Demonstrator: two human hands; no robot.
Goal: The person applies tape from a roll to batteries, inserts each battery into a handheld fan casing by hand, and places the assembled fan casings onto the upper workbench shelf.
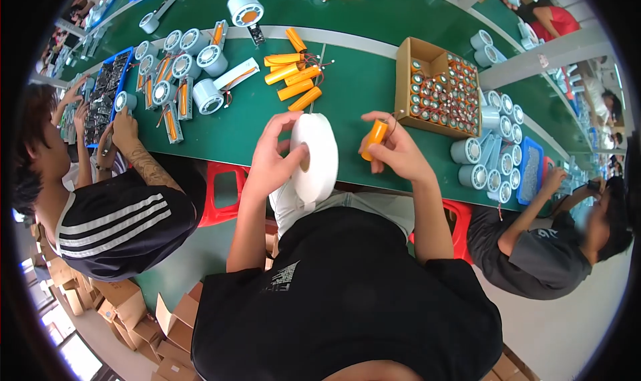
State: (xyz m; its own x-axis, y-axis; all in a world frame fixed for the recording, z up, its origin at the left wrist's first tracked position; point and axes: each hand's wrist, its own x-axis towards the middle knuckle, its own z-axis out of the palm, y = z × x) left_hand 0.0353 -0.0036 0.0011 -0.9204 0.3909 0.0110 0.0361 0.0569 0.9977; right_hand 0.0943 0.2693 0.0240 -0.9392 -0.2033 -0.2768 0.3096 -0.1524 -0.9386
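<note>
My left hand (272, 157) is closed on a large white roll of tape (323, 157), its thumb at the brown core. The roll stands on edge over the front of the green table. My right hand (402, 154) pinches an orange-wrapped battery (375, 139) between thumb and fingers, a short gap to the right of the roll. Beyond the roll lies a loose pile of orange batteries (284, 72) with thin wires. To the right of the pile stands a cardboard box (402, 80) holding many battery cells (441, 107) with their round ends up.
Grey-white fan units (208, 97), several with orange batteries in their handles, crowd the table's left. More fan units (471, 176) stand on the right beside a blue tray (522, 195). Co-workers sit close on both sides, a black sleeve (127, 227) at left.
</note>
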